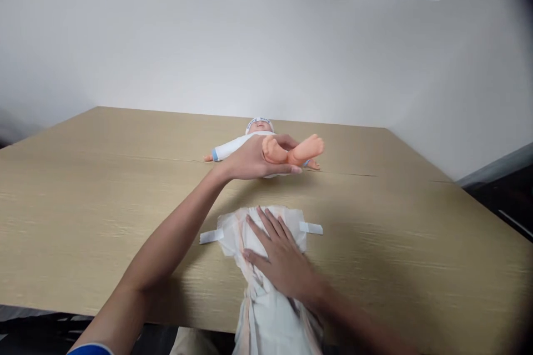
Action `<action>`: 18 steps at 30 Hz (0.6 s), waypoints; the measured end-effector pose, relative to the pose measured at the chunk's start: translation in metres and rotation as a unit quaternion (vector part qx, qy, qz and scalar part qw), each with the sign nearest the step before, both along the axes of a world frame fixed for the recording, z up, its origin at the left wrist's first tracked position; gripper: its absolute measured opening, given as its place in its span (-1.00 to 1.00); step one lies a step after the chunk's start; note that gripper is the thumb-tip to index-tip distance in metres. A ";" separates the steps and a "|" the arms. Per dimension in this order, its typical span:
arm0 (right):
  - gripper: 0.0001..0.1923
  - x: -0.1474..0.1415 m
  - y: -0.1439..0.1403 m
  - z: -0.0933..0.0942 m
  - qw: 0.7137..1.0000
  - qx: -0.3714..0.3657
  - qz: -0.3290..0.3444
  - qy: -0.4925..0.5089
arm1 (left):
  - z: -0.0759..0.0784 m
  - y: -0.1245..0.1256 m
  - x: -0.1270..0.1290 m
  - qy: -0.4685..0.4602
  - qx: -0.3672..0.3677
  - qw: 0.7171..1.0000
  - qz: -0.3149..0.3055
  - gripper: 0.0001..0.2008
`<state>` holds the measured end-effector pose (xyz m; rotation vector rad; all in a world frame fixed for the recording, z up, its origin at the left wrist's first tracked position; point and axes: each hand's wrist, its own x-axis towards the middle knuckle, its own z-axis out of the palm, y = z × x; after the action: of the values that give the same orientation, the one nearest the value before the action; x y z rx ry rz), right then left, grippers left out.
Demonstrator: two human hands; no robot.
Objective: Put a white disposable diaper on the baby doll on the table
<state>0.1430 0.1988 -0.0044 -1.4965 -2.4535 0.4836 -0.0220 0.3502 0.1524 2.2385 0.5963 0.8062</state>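
Right hand (280, 258) lies flat, fingers spread, pressing on one white diaper (266, 283) at the near edge of the table (83, 222). Beyond it, left hand (254, 160) grips the legs of one doll (266, 147), lifting them.

**Doll at the back, diaper at the front**

On the table (83, 222), the doll (250, 144) lies on its back, head toward the far wall (250, 50), feet toward the person. The left hand (254, 161) grips its legs. Nearer the front edge lies the diaper (266, 233), overhanging it, tabs out left and right, right hand (278, 255) flat on top.
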 end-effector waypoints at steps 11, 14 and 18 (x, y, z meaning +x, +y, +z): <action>-0.27 -0.007 0.163 -0.023 0.997 0.078 -0.008 -0.018 | -0.001 0.024 -0.006 -0.115 0.040 0.992 0.019 -0.64; -0.27 -0.009 0.182 -0.030 0.996 0.093 0.003 -0.016 | 0.000 0.026 -0.011 -0.145 0.031 0.988 0.037 -0.64; -0.26 -0.010 0.191 -0.032 0.996 0.091 -0.001 -0.012 | 0.002 0.029 -0.017 -0.156 0.038 0.986 0.039 -0.66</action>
<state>0.1325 0.3901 -0.0361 -1.4389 -2.4382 0.2360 -0.0391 0.3790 0.1540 2.1066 0.5111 1.2101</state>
